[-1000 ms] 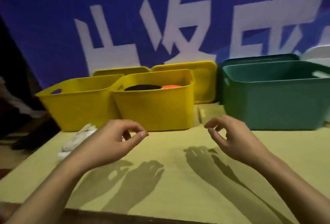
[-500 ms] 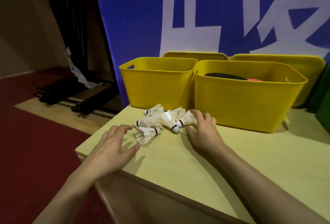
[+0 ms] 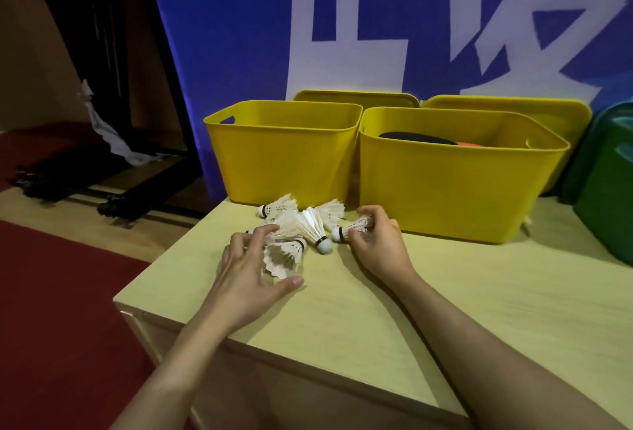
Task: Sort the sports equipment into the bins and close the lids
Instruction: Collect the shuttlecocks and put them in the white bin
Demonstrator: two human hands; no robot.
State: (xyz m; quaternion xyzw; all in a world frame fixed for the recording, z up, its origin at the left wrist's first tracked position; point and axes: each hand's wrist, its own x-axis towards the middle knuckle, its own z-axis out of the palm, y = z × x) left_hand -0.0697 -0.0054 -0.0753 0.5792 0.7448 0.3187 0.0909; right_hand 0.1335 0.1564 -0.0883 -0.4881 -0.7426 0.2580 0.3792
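The green bin (image 3: 606,190) is cut off by the picture's right edge. The two yellow lids (image 3: 356,98) stand mostly hidden behind their bins. In the right yellow bin (image 3: 459,190), its front wall covers all but the tops of a black item (image 3: 416,138) and an orange one (image 3: 471,144). The left hand (image 3: 255,275) covers part of the shuttlecocks (image 3: 301,227).

A staged indoor recording or event space is showing: a large blue banner (image 3: 239,36) with white characters is hanging at twelve o'clock, red carpet (image 3: 51,292) is covering the floor at eight o'clock, dark stand legs (image 3: 116,205) are lying at ten o'clock.
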